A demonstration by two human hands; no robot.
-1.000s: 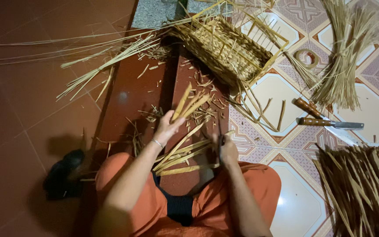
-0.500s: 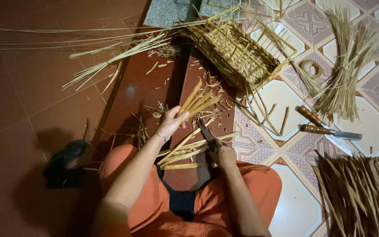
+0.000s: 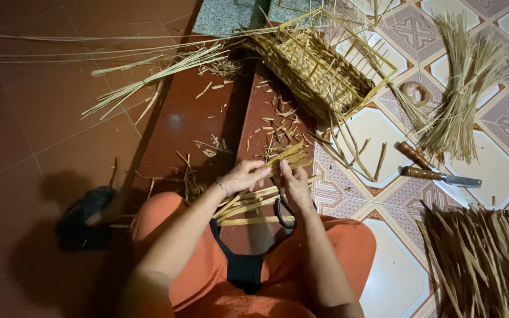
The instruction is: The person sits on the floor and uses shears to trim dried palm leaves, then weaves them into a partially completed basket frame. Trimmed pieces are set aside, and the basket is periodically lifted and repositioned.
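head view, basket [image 3: 319, 68]: half-woven, stiff strips poking up, nothing in it that I can see.
left hand [image 3: 244, 175]: just below basket, pinching flat pale strips [image 3: 266, 188].
right hand [image 3: 294, 184]: gripping same strips, black-handled scissors [image 3: 283, 209] under it.
knife [image 3: 440, 176]: right of basket, wooden handle.

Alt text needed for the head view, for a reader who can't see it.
Seated on a tiled floor, a person's left hand and right hand grip a bundle of flat straw strips. A half-woven basket lies ahead, two knives to the right.
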